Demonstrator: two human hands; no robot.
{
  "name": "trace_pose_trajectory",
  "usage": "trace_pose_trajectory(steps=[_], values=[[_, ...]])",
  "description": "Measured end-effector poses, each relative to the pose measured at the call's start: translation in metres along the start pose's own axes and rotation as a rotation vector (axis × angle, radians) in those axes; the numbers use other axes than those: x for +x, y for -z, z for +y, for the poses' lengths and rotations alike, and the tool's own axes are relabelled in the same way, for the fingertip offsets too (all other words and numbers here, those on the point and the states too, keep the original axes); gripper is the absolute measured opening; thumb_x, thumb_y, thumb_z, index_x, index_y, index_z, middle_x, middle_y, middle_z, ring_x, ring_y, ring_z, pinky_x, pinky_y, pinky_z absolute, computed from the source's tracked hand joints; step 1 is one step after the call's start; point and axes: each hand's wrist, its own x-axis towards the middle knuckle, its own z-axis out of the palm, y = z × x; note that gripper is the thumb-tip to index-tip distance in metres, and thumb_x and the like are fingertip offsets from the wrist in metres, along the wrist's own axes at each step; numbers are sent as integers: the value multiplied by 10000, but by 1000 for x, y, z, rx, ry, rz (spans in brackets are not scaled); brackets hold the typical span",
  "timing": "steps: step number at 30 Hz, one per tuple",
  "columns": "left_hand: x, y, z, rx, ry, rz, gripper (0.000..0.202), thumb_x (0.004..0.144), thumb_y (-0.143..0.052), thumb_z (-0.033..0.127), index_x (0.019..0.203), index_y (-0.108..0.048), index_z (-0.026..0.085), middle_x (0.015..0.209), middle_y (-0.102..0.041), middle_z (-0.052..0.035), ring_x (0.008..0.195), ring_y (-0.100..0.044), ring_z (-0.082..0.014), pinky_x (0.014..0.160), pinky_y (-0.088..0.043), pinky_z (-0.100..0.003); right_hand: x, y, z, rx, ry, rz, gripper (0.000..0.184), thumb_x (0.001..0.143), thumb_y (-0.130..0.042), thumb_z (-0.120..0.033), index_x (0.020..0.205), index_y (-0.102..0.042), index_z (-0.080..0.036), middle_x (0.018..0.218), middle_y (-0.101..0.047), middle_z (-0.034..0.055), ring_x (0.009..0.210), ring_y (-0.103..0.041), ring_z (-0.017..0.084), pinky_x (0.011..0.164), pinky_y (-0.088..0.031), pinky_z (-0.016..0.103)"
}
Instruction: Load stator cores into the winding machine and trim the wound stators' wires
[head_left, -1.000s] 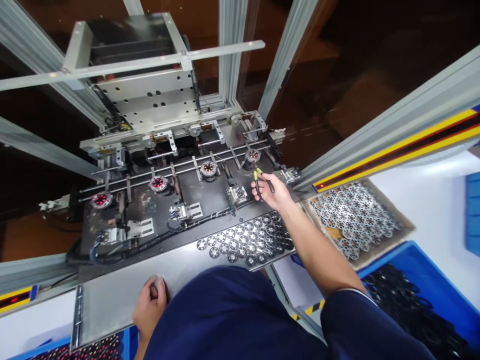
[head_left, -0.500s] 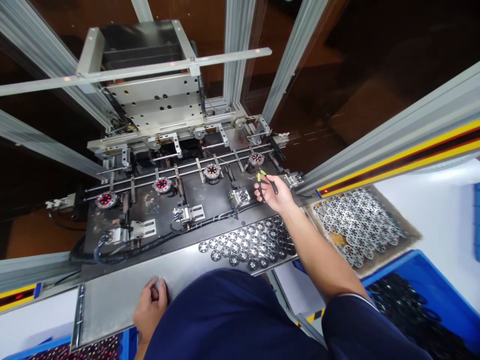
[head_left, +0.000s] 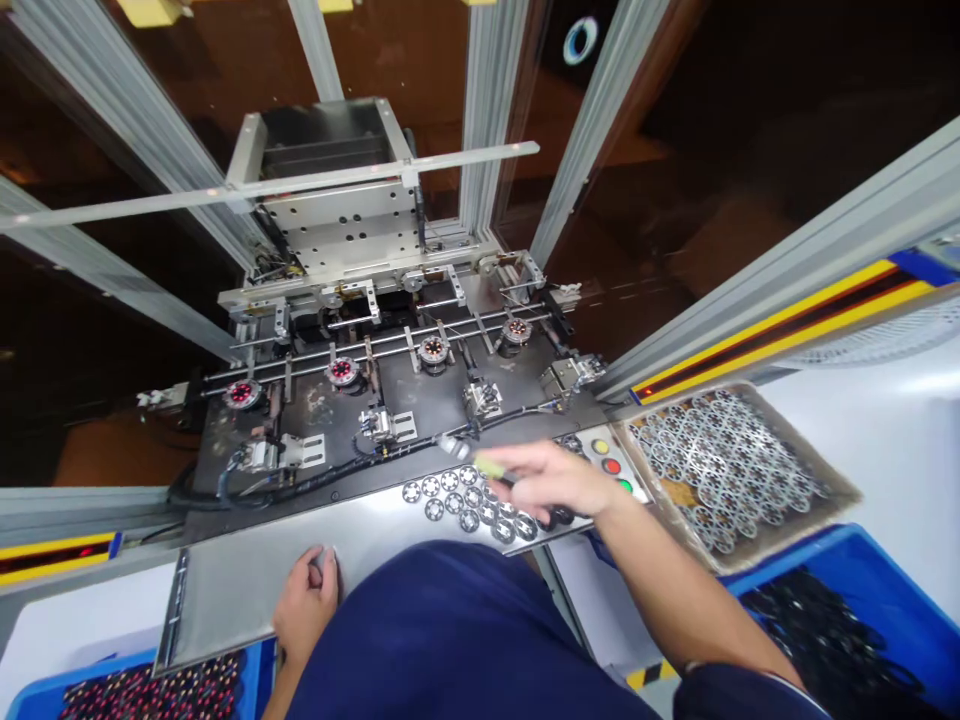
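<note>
My right hand (head_left: 559, 480) is closed around pliers (head_left: 491, 466) with yellow-green and black handles, above the metal ledge. The pliers point left, and the grey end is blurred, so I cannot tell whether it grips a part. Below and beside this hand lie several round black-and-silver spoked discs (head_left: 450, 480). My left hand (head_left: 309, 598) rests at the front edge of the metal ledge (head_left: 232, 580), fingers curled and nothing visible in them. Across the machine, round fixtures hold ring parts with red dots (head_left: 343, 372) on the left and orange-lit ones (head_left: 516, 332) on the right.
Clamp blocks (head_left: 484, 398) and cables line the machine bed. Yellow, red and green buttons (head_left: 612, 466) sit right of the discs. At right are a carton of metal discs (head_left: 727, 460) and a blue bin (head_left: 877, 560) of black rings; another blue bin (head_left: 259, 690) stands lower left.
My right hand has drawn back from the rightmost fixture with the pliers, down and left over the discs, uncovering the buttons. My left hand stays on the ledge. The view has shifted slightly.
</note>
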Motion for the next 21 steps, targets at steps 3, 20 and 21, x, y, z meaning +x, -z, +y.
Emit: trace_pose_trajectory(steps=[3, 20, 21], values=[[-1, 4, 5, -149, 103, -92, 406, 786, -539, 546, 921, -685, 193, 660, -648, -33, 639, -623, -220, 621, -479, -328, 22, -47, 22, -625, -126, -248, 503, 854, -578, -334, 1349, -533, -258, 712, -649, -30, 521, -578, 118, 502, -486, 241], [-20, 9, 7, -497, 149, -376, 283, 925, -572, 337, 1133, -605, 147, 1071, -657, -71, 869, -657, -173, 741, -572, -358, 124, -180, 121, -1535, -156, -415, 434, 925, -586, -391, 1291, -515, -169, 1289, -557, 112, 1081, -604, 241, 893, -535, 453], [-20, 8, 8, -454, 108, -356, 283, 925, -572, 335, 1139, -603, 151, 1090, -653, -75, 892, -654, -179, 762, -569, -370, 123, -178, 118, -1570, -149, -433, 410, 925, -589, -379, 1270, -531, -165, 1263, -573, 107, 1061, -612, 233, 880, -541, 442]])
